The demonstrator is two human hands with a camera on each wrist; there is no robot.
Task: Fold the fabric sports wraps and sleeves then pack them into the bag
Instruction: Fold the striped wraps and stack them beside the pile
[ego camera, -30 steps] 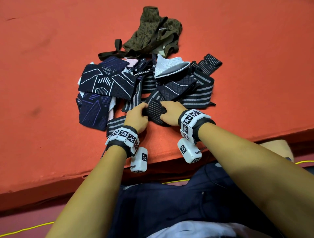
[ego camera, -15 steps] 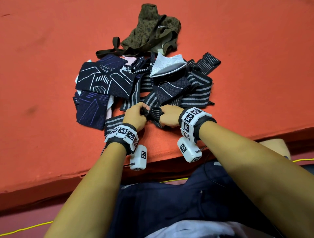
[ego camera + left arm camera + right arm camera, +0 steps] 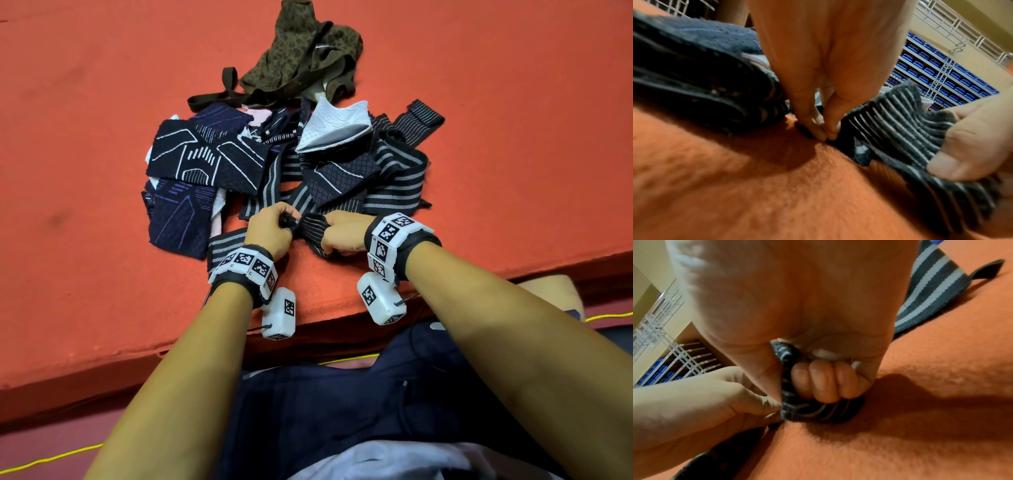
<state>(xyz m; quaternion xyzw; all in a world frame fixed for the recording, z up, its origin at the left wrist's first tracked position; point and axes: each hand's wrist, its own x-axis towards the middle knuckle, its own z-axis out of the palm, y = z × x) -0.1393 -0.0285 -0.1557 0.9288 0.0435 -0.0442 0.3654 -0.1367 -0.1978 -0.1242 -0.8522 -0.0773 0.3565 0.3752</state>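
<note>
Striped wrap (image 3: 313, 228): my left hand (image 3: 270, 233) pinches one end, my right hand (image 3: 342, 234) fists the rolled part. Camouflage bag (image 3: 301, 58): contents hidden, beside remaining pile (image 3: 274, 164).

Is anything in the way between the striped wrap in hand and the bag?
Yes. Both the left hand and right hand hold the striped wrap at the near edge of the pile; that pile lies between it and the bag.
</note>
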